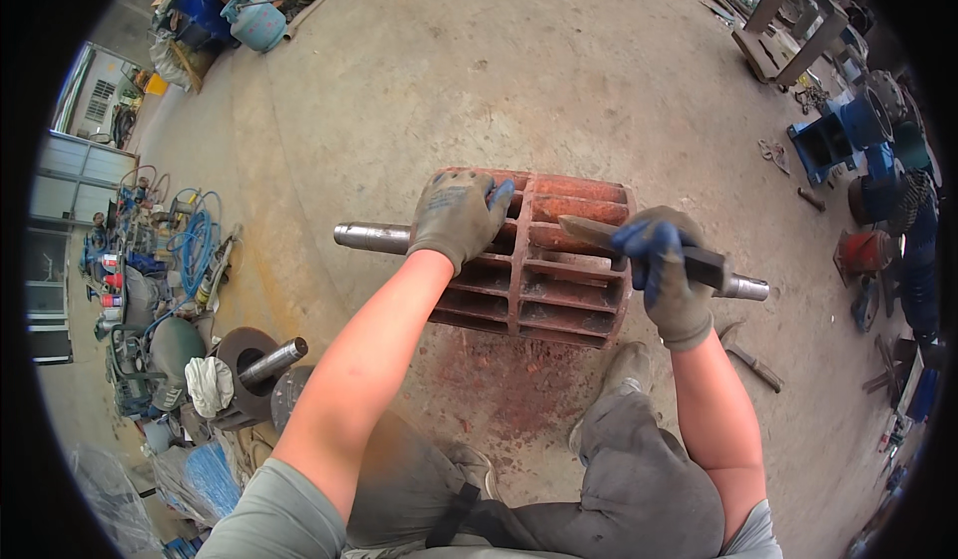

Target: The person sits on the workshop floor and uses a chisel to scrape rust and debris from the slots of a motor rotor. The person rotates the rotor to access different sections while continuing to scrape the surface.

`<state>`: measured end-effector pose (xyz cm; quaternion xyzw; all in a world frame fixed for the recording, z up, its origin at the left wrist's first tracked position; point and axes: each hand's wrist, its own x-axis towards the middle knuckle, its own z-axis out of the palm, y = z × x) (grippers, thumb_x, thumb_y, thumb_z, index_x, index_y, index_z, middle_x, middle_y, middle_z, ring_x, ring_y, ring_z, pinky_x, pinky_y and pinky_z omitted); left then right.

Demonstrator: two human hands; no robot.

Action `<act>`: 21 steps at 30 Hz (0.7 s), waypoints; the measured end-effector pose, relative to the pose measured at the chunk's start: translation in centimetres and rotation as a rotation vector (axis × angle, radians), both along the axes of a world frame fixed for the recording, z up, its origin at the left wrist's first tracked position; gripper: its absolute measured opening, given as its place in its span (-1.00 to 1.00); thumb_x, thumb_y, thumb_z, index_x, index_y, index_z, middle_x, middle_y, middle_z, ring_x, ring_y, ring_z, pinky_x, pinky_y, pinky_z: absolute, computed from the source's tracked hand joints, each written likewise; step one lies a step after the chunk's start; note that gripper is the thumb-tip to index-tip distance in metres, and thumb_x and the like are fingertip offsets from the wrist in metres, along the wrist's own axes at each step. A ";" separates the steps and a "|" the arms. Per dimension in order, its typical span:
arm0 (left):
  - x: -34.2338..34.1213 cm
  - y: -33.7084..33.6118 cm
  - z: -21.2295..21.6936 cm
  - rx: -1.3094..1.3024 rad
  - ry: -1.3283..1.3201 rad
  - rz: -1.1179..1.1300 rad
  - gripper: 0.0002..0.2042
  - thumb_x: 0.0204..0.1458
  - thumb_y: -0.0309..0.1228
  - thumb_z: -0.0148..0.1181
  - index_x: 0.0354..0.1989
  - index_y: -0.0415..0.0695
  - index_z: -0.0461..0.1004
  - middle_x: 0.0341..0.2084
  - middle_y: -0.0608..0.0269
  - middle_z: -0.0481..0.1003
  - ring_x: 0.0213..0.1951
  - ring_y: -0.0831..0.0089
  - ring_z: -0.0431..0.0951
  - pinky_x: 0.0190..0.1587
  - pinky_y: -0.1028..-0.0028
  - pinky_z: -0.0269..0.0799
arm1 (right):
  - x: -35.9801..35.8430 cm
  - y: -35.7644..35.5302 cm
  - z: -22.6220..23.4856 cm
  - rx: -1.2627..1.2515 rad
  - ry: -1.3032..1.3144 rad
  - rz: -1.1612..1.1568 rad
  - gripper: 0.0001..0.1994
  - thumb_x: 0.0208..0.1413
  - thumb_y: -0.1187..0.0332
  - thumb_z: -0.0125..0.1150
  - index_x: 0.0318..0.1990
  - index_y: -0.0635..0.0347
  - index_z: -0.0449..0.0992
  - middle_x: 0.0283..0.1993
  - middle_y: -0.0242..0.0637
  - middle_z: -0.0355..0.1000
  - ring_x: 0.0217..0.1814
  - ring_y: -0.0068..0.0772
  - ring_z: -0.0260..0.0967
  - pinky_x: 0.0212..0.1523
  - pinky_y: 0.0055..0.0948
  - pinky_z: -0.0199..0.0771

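Note:
A rusty red-brown slotted metal drum (571,289) lies on its side in front of me, a bare steel shaft (374,237) sticking out of both ends. My left hand (461,215), in a grey and blue work glove, grips the drum's upper left part, fingers curled over its ribs. In a matching glove, my right hand (667,270) is closed around the black handle of a knife (591,230). Its blade points left across the slots at the drum's right side; whether the edge touches metal cannot be made out.
Reddish flakes (514,379) litter the concrete below the drum. A hand tool (755,367) lies by my right forearm. Another shafted metal part (244,359) and coiled blue hose (200,240) are at left; blue machine parts (843,140) line the right. A gas cylinder (254,22) stands far left.

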<state>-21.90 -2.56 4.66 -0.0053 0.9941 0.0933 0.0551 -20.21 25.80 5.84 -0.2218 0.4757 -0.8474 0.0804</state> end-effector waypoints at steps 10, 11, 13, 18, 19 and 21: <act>2.8 0.0 -0.4 0.002 0.077 -0.006 -0.56 0.51 -0.04 0.05 -0.17 -0.16 0.68 -0.11 -0.05 0.69 0.08 -0.06 0.63 0.43 0.05 0.34 | 1.3 -0.5 -0.9 0.304 0.313 -0.143 -0.87 0.39 0.38 0.37 -0.16 0.28 0.66 -0.20 -0.15 0.68 -0.18 -0.29 0.65 -0.10 -0.31 0.69; 2.9 -0.1 -0.4 0.012 0.092 -0.014 -0.56 0.50 -0.04 0.06 -0.18 -0.16 0.68 -0.12 -0.04 0.69 0.08 -0.06 0.63 0.42 0.05 0.34 | 1.4 -0.5 -1.0 0.299 0.301 -0.075 -0.87 0.38 0.39 0.38 -0.16 0.29 0.65 -0.20 -0.14 0.68 -0.17 -0.27 0.66 -0.10 -0.30 0.69; 3.1 -0.2 -0.4 0.015 0.107 -0.029 -0.57 0.50 -0.05 0.07 -0.18 -0.16 0.67 -0.13 -0.04 0.69 0.06 -0.07 0.63 0.42 0.04 0.34 | 1.9 -0.4 -1.1 0.203 0.270 0.003 -0.89 0.31 0.44 0.41 -0.15 0.29 0.65 -0.19 -0.13 0.68 -0.16 -0.23 0.68 -0.09 -0.27 0.71; 4.0 -0.1 -0.7 0.046 0.147 0.002 -0.60 0.48 -0.06 0.10 -0.17 -0.14 0.68 -0.15 -0.02 0.69 0.00 -0.08 0.62 0.38 0.01 0.36 | 2.7 -0.9 -0.7 0.581 0.429 0.015 -0.82 0.11 0.47 0.49 -0.12 0.21 0.68 -0.15 -0.14 0.69 -0.15 -0.20 0.69 -0.09 -0.25 0.72; 4.3 -0.1 -0.7 0.028 0.132 -0.005 -0.60 0.48 -0.06 0.10 -0.17 -0.14 0.68 -0.14 -0.01 0.69 0.00 -0.08 0.62 0.37 0.01 0.36 | 2.9 -1.1 -0.5 0.574 0.310 -0.039 -0.82 0.12 0.47 0.48 -0.12 0.22 0.68 -0.15 -0.14 0.68 -0.16 -0.20 0.68 -0.10 -0.25 0.72; 4.4 -0.2 -0.7 0.018 0.124 -0.025 -0.60 0.48 -0.06 0.11 -0.17 -0.14 0.68 -0.14 -0.01 0.69 0.00 -0.08 0.62 0.35 0.01 0.37 | 3.0 -1.2 -0.3 0.339 0.306 -0.065 -0.82 0.14 0.48 0.47 -0.11 0.21 0.67 -0.15 -0.14 0.67 -0.18 -0.17 0.68 -0.11 -0.22 0.72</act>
